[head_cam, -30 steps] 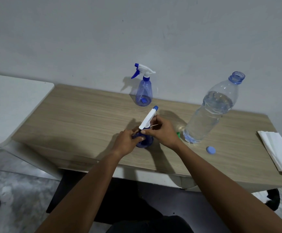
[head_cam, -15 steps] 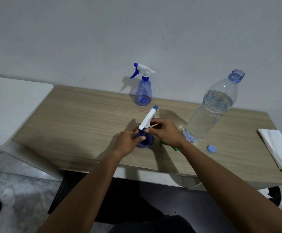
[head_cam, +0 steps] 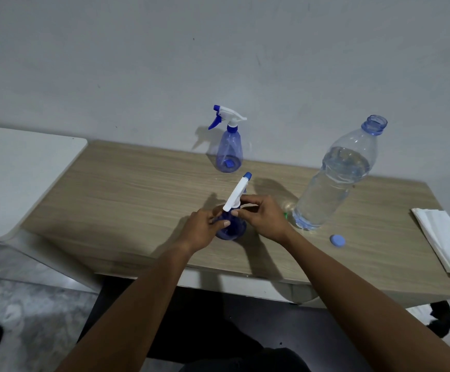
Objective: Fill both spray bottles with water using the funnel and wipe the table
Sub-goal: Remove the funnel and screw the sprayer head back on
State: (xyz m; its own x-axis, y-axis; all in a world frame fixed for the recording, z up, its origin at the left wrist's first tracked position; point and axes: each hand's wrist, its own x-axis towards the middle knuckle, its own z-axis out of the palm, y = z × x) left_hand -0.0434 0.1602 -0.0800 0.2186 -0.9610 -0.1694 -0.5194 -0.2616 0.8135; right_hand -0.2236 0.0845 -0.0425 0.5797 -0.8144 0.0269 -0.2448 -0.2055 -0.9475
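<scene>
A blue spray bottle [head_cam: 231,229] stands near the front middle of the wooden table [head_cam: 138,194]. My left hand [head_cam: 202,230] grips its body. My right hand [head_cam: 262,216] pinches the collar of its white spray head [head_cam: 236,192], which points up and away. A second blue spray bottle [head_cam: 229,146] stands upright at the back by the wall, untouched. A large clear water bottle [head_cam: 336,178], uncapped and over half full, stands to the right. A sliver of green, perhaps the funnel [head_cam: 285,215], peeks out behind my right hand.
The blue bottle cap [head_cam: 337,240] lies on the table in front of the water bottle. Folded white tissue [head_cam: 444,237] lies at the right end. A white surface [head_cam: 17,170] adjoins the table on the left. A grey wall stands close behind.
My right hand's fingers have shifted slightly round the spray head's collar. Both hands stay on the near spray bottle; nothing else has moved.
</scene>
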